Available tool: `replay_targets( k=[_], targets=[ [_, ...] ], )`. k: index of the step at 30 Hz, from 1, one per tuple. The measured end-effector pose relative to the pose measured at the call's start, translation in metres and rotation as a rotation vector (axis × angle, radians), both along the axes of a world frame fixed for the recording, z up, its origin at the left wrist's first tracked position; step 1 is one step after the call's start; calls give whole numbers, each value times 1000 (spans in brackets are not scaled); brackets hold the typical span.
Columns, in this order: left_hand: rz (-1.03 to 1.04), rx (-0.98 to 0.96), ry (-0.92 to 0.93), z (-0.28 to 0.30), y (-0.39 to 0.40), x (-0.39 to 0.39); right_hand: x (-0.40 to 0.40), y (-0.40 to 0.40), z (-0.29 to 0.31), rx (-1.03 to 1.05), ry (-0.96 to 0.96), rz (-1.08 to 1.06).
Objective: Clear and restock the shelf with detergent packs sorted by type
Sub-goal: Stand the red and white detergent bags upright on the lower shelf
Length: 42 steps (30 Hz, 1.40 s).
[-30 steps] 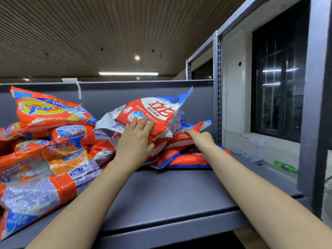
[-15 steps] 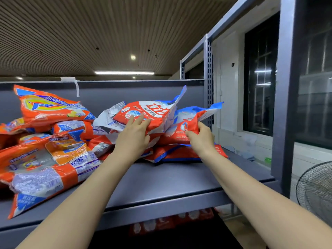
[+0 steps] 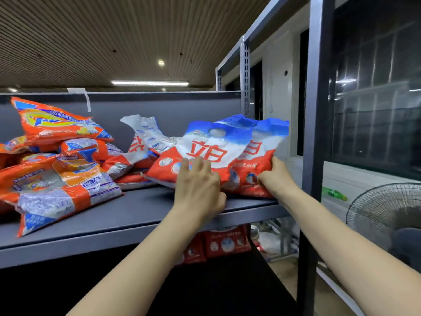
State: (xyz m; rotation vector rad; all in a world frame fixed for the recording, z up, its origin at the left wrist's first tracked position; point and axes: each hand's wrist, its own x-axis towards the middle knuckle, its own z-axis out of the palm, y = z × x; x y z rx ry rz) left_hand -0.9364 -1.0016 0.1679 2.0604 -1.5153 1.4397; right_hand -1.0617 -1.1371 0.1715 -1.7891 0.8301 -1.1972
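Change: since the frame half a second earlier, the two red-and-blue packs had come up from lying tilted on the heap to standing with their printed faces toward the camera, and both had shifted toward the right end of the shelf point(image 3: 141, 215).
Left hand: the left hand point(image 3: 198, 185) lay on the lower front of the nearer red-and-blue pack point(image 3: 205, 153), fingers spread and fairly straight against its face, the thumb down near the front edge of the shelf.
Right hand: the right hand point(image 3: 274, 177) gripped the lower right corner of the second red-and-blue pack point(image 3: 262, 151), fingers curled round its edge.
Held packs: the two stood side by side, overlapping, blue tops up, at the right front corner of the shelf, just beside the front upright post point(image 3: 315, 124).
Heap: the orange packs point(image 3: 57, 160) lay piled at the left end of the shelf, the topmost leaning on the back panel point(image 3: 182, 106).
Middle: a crumpled white-and-red pack point(image 3: 143, 142) lay between the heap and the held packs.
Below: more red packs point(image 3: 225, 241) stood on the lower level.
Aside: a fan point(image 3: 387, 215) stood to the right of the rack.
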Motion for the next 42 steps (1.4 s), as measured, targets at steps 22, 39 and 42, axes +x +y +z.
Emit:
replay_targets(
  k=[22,39,42],
  targets=[
    [-312,-581,1662,21,11,92,6,12,8,161,-326,-20],
    [-121,-911,1037,-75,95,0,-94,57,-48,-334,-185,-491],
    [-102,-891,1038,-115,103,-12,-105,55,-90,-346,-75,-445]
  ],
)
